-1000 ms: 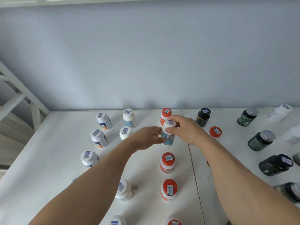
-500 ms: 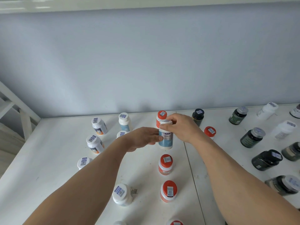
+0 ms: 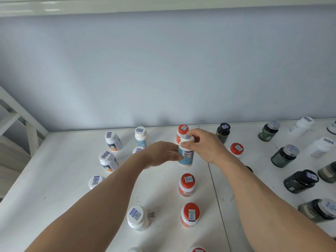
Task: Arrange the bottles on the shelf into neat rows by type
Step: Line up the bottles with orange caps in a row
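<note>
both your forearms are bare right up to the picture's lower edge, with no sleeves showing. your left hand [image 3: 160, 154] and right hand [image 3: 207, 146] wear no gloves, rings or watch.

White plastic bottle with a blue paper label [image 3: 185, 155], smooth and faintly glossy. Orange-lidded bottles [image 3: 187, 185] show shiny plastic caps, each topped with a paper barcode sticker. Dark bottles [image 3: 284, 156] look like glossy tinted plastic or glass, I cannot tell which, under matt silver-grey lids. The white shelf [image 3: 54, 179] is matt, painted, scuffed and speckled with marks.
</note>
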